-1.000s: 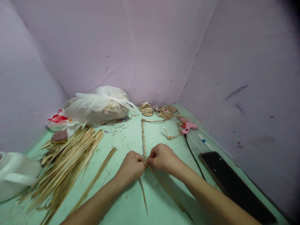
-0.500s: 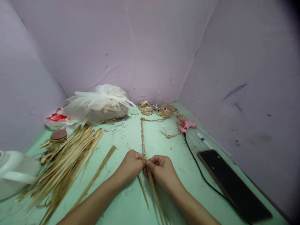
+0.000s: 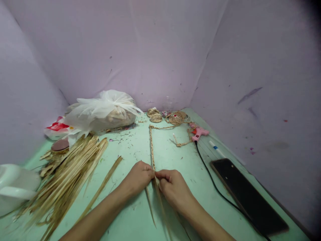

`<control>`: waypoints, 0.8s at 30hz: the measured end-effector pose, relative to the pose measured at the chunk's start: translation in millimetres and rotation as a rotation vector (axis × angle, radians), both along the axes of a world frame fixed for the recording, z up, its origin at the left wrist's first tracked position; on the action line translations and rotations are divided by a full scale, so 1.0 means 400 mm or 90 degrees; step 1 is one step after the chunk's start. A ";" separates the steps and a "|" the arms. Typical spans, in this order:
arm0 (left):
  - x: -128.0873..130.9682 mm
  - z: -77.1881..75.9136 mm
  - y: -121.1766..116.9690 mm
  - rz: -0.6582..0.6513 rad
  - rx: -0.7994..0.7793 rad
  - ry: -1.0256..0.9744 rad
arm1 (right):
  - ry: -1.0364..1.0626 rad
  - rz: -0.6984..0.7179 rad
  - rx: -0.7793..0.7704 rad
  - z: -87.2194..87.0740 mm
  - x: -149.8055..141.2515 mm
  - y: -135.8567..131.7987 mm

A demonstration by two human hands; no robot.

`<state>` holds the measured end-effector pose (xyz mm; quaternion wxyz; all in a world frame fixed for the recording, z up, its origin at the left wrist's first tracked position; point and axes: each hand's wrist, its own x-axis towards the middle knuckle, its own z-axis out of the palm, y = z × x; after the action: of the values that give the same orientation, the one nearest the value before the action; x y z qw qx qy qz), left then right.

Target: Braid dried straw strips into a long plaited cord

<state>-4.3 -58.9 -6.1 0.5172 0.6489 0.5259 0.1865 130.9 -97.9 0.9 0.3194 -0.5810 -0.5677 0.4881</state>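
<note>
A braided cord of dried plant fibre (image 3: pixel 151 144) runs away from me over the green table, then bends right at its far end. At its near end, my left hand (image 3: pixel 141 175) is closed in a pinch on the braid. Close against it, my right hand (image 3: pixel 173 185) is closed too, thumb and forefinger pinching at the strands. Loose flat strands (image 3: pixel 159 201) trail from between my hands toward me. The fingertips partly hide the spot where braid and strands meet.
Dried leaf strips (image 3: pixel 72 170) and a white jug (image 3: pixel 17 187) lie left, a plastic bag (image 3: pixel 102 110) behind. Woven coils (image 3: pixel 175 117) sit at the back. To the right are a pink glue gun (image 3: pixel 200 133), its black cord, a marker (image 3: pixel 217 149) and a phone (image 3: pixel 248 195).
My right hand has turned slightly, its fingers curling more beside the braid. The loose strands have shifted a little. My left hand keeps its pinch, and the view has moved slightly.
</note>
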 end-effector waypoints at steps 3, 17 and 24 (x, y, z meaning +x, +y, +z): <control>0.003 0.018 -0.008 -0.026 0.050 0.060 | 0.138 0.019 -0.107 0.015 0.006 -0.004; 0.004 0.019 -0.001 0.079 -0.060 -0.024 | 0.130 -0.050 -0.156 0.007 0.022 0.015; 0.008 0.049 -0.005 0.077 -0.145 -0.093 | 0.150 0.019 -0.073 0.014 0.006 0.047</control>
<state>-1.0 -60.7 13.4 0.6119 0.5382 0.5429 0.2031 133.5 -79.1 6.4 0.3424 -0.5284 -0.5060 0.5895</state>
